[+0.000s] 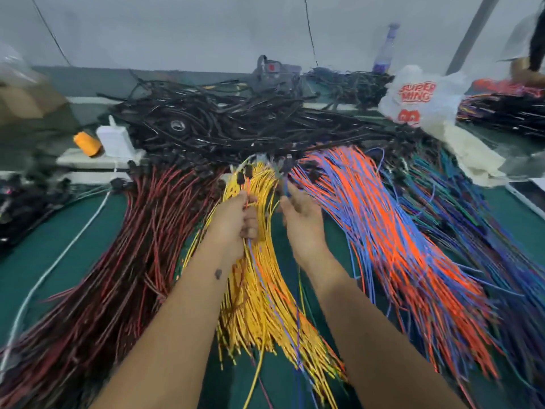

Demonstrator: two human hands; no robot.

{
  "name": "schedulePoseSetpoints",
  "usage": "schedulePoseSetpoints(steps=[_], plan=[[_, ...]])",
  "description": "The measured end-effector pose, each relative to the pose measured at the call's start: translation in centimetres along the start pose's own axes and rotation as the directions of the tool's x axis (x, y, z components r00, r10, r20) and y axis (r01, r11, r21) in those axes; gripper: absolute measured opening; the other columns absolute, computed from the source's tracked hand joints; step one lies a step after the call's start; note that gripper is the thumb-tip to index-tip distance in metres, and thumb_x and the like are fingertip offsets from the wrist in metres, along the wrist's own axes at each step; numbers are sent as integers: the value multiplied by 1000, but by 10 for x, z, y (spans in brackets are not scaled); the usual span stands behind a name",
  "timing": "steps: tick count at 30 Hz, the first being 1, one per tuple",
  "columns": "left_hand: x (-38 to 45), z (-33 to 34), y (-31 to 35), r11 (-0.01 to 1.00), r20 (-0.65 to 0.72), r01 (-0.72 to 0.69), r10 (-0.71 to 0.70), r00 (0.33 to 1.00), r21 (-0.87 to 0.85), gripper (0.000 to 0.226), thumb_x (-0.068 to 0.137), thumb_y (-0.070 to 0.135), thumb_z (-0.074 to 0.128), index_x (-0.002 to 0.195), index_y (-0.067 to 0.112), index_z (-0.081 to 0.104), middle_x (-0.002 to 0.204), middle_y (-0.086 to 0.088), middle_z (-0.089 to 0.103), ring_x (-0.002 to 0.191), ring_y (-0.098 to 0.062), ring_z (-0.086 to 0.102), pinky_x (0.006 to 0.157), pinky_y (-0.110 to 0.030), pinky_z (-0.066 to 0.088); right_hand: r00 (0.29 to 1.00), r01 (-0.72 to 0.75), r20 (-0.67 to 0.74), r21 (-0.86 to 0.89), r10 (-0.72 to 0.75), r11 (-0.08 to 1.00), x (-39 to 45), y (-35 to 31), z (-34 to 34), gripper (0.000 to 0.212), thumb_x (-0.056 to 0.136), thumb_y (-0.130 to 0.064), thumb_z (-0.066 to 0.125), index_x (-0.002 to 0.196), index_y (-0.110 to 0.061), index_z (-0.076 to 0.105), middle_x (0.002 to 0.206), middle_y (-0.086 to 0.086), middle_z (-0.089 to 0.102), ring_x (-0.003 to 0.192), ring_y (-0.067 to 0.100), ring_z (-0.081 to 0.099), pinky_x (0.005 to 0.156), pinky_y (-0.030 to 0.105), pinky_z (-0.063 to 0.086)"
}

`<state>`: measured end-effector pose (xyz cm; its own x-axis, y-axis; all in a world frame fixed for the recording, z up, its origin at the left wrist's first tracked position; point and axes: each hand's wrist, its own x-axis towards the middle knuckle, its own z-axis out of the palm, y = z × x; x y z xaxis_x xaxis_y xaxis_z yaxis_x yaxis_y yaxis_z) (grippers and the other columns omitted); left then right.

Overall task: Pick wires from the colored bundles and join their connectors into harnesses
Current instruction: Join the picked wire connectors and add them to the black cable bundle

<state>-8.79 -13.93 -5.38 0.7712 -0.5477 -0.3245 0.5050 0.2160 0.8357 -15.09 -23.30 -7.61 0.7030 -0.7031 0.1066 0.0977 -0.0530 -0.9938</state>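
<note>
1. A white cable (pixel 44 276) is running across the green table (pixel 35 261) at the far left, with an orange spool (pixel 87 143) and a white charger (pixel 113 140) sitting behind it.
2. A fan of red and black wires (pixel 118 276) is lying on the table left of centre, its black connectors pointing away from the person.
3. The left hand (pixel 236 219) is hovering over the yellow wires (pixel 265 290), its fingers curling around a few thin wires whose small black connectors (pixel 244 174) are sticking up above the fist.
4. The yellow wires are spreading from the table middle toward the person, passing under both forearms.
5. The right hand (pixel 300 214) is sitting just beside the left one, its fingertips pinching a thin blue wire (pixel 285 188); the other fingers are lying loose.
6. A bundle of orange and blue wires (pixel 398 246) is lying to the right of the hands, touching the yellow ones near their far ends.
7. Dark green and blue wires (pixel 486 231) are lying further right.
8. A heap of black cables (pixel 236 119) is piling up behind all the bundles, and a white plastic bag (pixel 421 98) with red print is sitting at the far right.
</note>
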Motion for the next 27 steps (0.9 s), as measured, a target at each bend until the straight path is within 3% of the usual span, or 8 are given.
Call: schedulePoseSetpoints(steps=[3,4,7,11,13,17,24,27], plan=[[5,6,-8,990,2,-119,119,993,79,30,104,25,35,86,13,55,39,12,26,30,0,20,29,-13,17,998,52,33,-85,-50,995,-3,6,0,38,98,-3,50,135,-8,54,121,4,64,109,10,57,102,22,40],[6,7,-11,982,4,-158,159,987,105,28,104,22,36,87,12,56,39,11,27,31,-1,21,30,-13,19,998,55,34,-77,-52,996,-4,6,0,39,98,-4,50,136,-11,54,124,4,64,109,7,57,102,21,40],[4,4,-17,966,12,-255,255,967,53,27,104,19,35,85,11,54,44,10,34,36,-2,28,36,-13,25,998,46,50,24,-47,999,-6,5,-1,40,99,-5,48,134,-24,53,103,-2,58,82,-4,49,80,15,39],[0,2,-21,950,9,-297,299,954,-99,26,104,17,36,87,9,54,72,-1,68,63,-11,65,58,-19,53,992,111,53,65,-115,992,-12,4,4,42,99,0,46,127,-32,51,116,-1,62,98,-1,53,92,18,40],[-1,3,-21,944,59,-290,302,951,-156,25,103,16,35,92,7,55,84,-2,74,78,-12,70,71,-23,56,978,207,40,-28,-205,978,-16,6,6,42,98,2,46,131,-24,53,111,-1,61,99,-4,54,94,16,41],[-4,2,-17,953,80,-261,275,958,-151,25,103,17,36,105,12,60,87,4,75,86,-9,71,71,-22,57,928,368,49,-261,-369,892,-18,10,8,38,99,1,45,132,-12,59,91,2,53,80,-7,53,76,7,39],[-4,-1,-17,966,131,-213,232,964,-145,26,103,17,36,111,12,61,95,2,75,87,-9,71,78,-23,56,909,402,83,-427,-408,810,-25,3,12,43,98,-6,40,139,-13,51,102,-1,54,88,3,52,77,10,40],[-4,-2,-16,970,135,-176,199,971,-166,25,102,17,39,105,12,64,93,1,75,80,-9,70,75,-21,55,907,384,132,-648,-400,657,-28,0,14,43,98,-14,43,140,-18,49,109,3,59,90,23,60,68,35,47]])
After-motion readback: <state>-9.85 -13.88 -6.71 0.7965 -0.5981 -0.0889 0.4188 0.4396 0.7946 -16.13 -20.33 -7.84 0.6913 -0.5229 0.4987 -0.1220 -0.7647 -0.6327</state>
